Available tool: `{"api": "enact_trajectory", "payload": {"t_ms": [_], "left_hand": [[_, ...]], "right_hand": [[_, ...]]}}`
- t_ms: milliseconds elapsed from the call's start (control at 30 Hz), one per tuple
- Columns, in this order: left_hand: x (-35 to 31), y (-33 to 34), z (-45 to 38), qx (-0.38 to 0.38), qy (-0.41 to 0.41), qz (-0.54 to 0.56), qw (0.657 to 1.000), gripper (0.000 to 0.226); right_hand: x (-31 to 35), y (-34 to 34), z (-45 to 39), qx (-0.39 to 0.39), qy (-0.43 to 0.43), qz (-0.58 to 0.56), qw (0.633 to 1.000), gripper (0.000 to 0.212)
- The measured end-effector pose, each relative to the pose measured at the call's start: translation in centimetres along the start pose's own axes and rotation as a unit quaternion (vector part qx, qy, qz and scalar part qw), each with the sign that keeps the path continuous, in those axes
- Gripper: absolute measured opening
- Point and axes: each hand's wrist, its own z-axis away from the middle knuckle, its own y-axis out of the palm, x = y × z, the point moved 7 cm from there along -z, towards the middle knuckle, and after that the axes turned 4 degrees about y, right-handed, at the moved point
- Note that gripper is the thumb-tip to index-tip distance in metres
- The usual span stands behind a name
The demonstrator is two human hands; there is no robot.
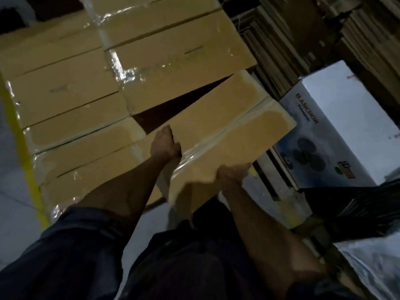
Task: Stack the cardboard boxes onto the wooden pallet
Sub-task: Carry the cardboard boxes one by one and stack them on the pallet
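I hold a long taped cardboard box (227,131) tilted, its far end up by the stack, its near end towards my body. My left hand (165,144) grips the box's left edge, fingers curled over the top. My right hand (232,174) grips the near right corner from below. Several brown boxes (71,92) with shiny tape lie packed flat in rows to the left and ahead. A dark gap (173,105) opens between the stack and the held box. Part of the wooden pallet (272,180) shows as slats under the box's right side.
A white fan carton (337,126) printed with "ANCHOR" stands at the right. Flattened cardboard sheets (287,40) are stacked behind it. A yellow floor line (26,161) runs along the stack's left side. Dark folded material (355,204) lies at the lower right.
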Motion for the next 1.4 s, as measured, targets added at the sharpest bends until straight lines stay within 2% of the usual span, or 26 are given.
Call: {"api": "enact_trajectory", "payload": {"t_ms": [133,233,333,433,533,567,600,667,700,767,833,1067,1267,1400], "left_hand": [[2.9,-0.1,3.9,-0.053,-0.070,0.051,0.995,0.038],[4.6,-0.3,6.7,-0.102,-0.151,0.062,0.981,0.054],[6.3,0.8,8.7,-0.127,-0.256,0.109,0.952,0.075],[8.4,3.3,8.7,-0.152,-0.359,0.248,0.887,0.089],[11.2,7.3,8.0,-0.185,-0.466,0.413,0.760,0.121],[10.4,7.7,8.5,-0.186,-0.490,0.445,0.726,0.129],[10.3,8.3,8.4,-0.187,-0.502,0.448,0.716,0.123],[9.8,7.9,8.4,-0.190,-0.507,0.402,0.738,0.106],[9.3,7.6,8.7,-0.191,-0.516,0.388,0.740,0.111],[9.0,7.5,9.3,-0.210,-0.537,0.394,0.716,0.117],[9.3,7.8,9.5,-0.213,-0.551,0.383,0.710,0.109],[9.2,8.1,9.8,-0.215,-0.551,0.411,0.694,0.105],[7.9,6.8,8.7,-0.215,-0.528,0.387,0.724,0.094],[6.9,4.7,6.2,-0.219,-0.492,0.369,0.758,0.098]], "right_hand": [[3.4,-2.0,0.6,-0.058,-0.050,0.081,0.994,0.083],[5.7,-2.0,-0.6,-0.033,-0.103,0.164,0.980,0.083],[9.1,-2.5,-2.5,-0.032,-0.184,0.268,0.945,0.085],[13.1,-2.9,-5.9,-0.031,-0.229,0.332,0.915,0.089],[17.5,-3.3,-9.2,-0.028,-0.264,0.376,0.888,0.096],[18.6,-3.6,-10.3,-0.031,-0.272,0.385,0.881,0.099],[19.9,-3.8,-11.5,-0.031,-0.279,0.395,0.874,0.101],[21.9,-4.2,-13.4,-0.034,-0.296,0.410,0.862,0.105],[22.7,-4.4,-14.2,-0.033,-0.304,0.417,0.856,0.106],[24.1,-4.4,-15.6,-0.027,-0.308,0.429,0.849,0.108],[25.0,-4.2,-16.7,-0.016,-0.301,0.434,0.849,0.111],[25.7,-3.8,-18.4,-0.005,-0.269,0.425,0.864,0.119],[25.9,-4.9,-19.0,-0.023,-0.249,0.417,0.874,0.115],[26.1,-6.4,-19.5,-0.044,-0.236,0.393,0.888,0.116]]}}
